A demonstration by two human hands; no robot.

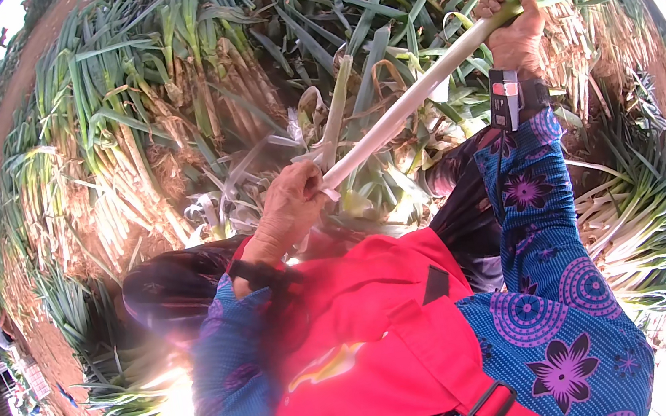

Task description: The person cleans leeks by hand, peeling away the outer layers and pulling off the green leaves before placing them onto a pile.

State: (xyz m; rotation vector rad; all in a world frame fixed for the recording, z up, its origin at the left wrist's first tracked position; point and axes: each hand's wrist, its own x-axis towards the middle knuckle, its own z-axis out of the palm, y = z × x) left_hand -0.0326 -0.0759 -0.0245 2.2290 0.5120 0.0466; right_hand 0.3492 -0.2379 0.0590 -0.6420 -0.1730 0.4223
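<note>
A long leek [411, 100] with a white stalk and green leaves slants across the view from the middle up to the upper right. My right hand [514, 31] is closed around its green upper part, where the leaves begin to fan out. At the white lower end, my left hand [288, 204] is closed with its fingers curled at the tip of the stalk. A small pale flap of peel [331, 195] hangs just below those fingers. Loose leaves and peeled skins [369, 190] lie beneath the stalk, between my knees.
Bundles of unpeeled leeks with roots [123, 169] are heaped at the left and far side. More leeks [638, 225] lie at the right, with a paler pile [150, 391] at the lower left. A red apron [359, 332] covers my lap.
</note>
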